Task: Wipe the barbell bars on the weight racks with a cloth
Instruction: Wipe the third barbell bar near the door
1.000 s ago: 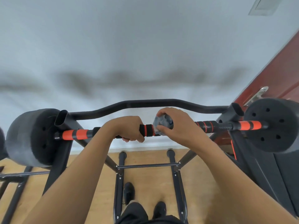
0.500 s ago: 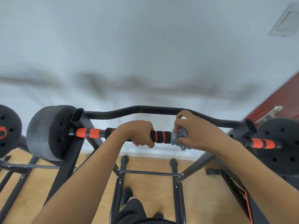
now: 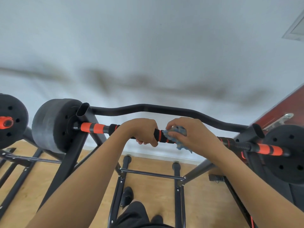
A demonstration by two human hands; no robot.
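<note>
A black and orange barbell bar [image 3: 97, 128] lies across the black rack [image 3: 72, 155] at chest height, with a black weight plate at each end, the left plate [image 3: 52, 125] and the right plate [image 3: 286, 155]. My left hand [image 3: 139, 130] grips the bar near its middle, fingers curled round it. Just to its right, my right hand [image 3: 189, 134] holds a crumpled blue cloth [image 3: 178, 137] wrapped against the bar. The bar's stretch under both hands is hidden.
A curved black rack crossbar [image 3: 156, 109] runs behind the bar. Another weight plate with an orange hub [image 3: 9, 122] shows at the far left. A red door with a metal handle [image 3: 279, 120] stands at the right. Rack legs and my shoes stand on the wooden floor [image 3: 148, 188].
My right hand slid the cloth to the right along the bar and back toward my left hand. The left hand kept its grip while the view shifted left.
</note>
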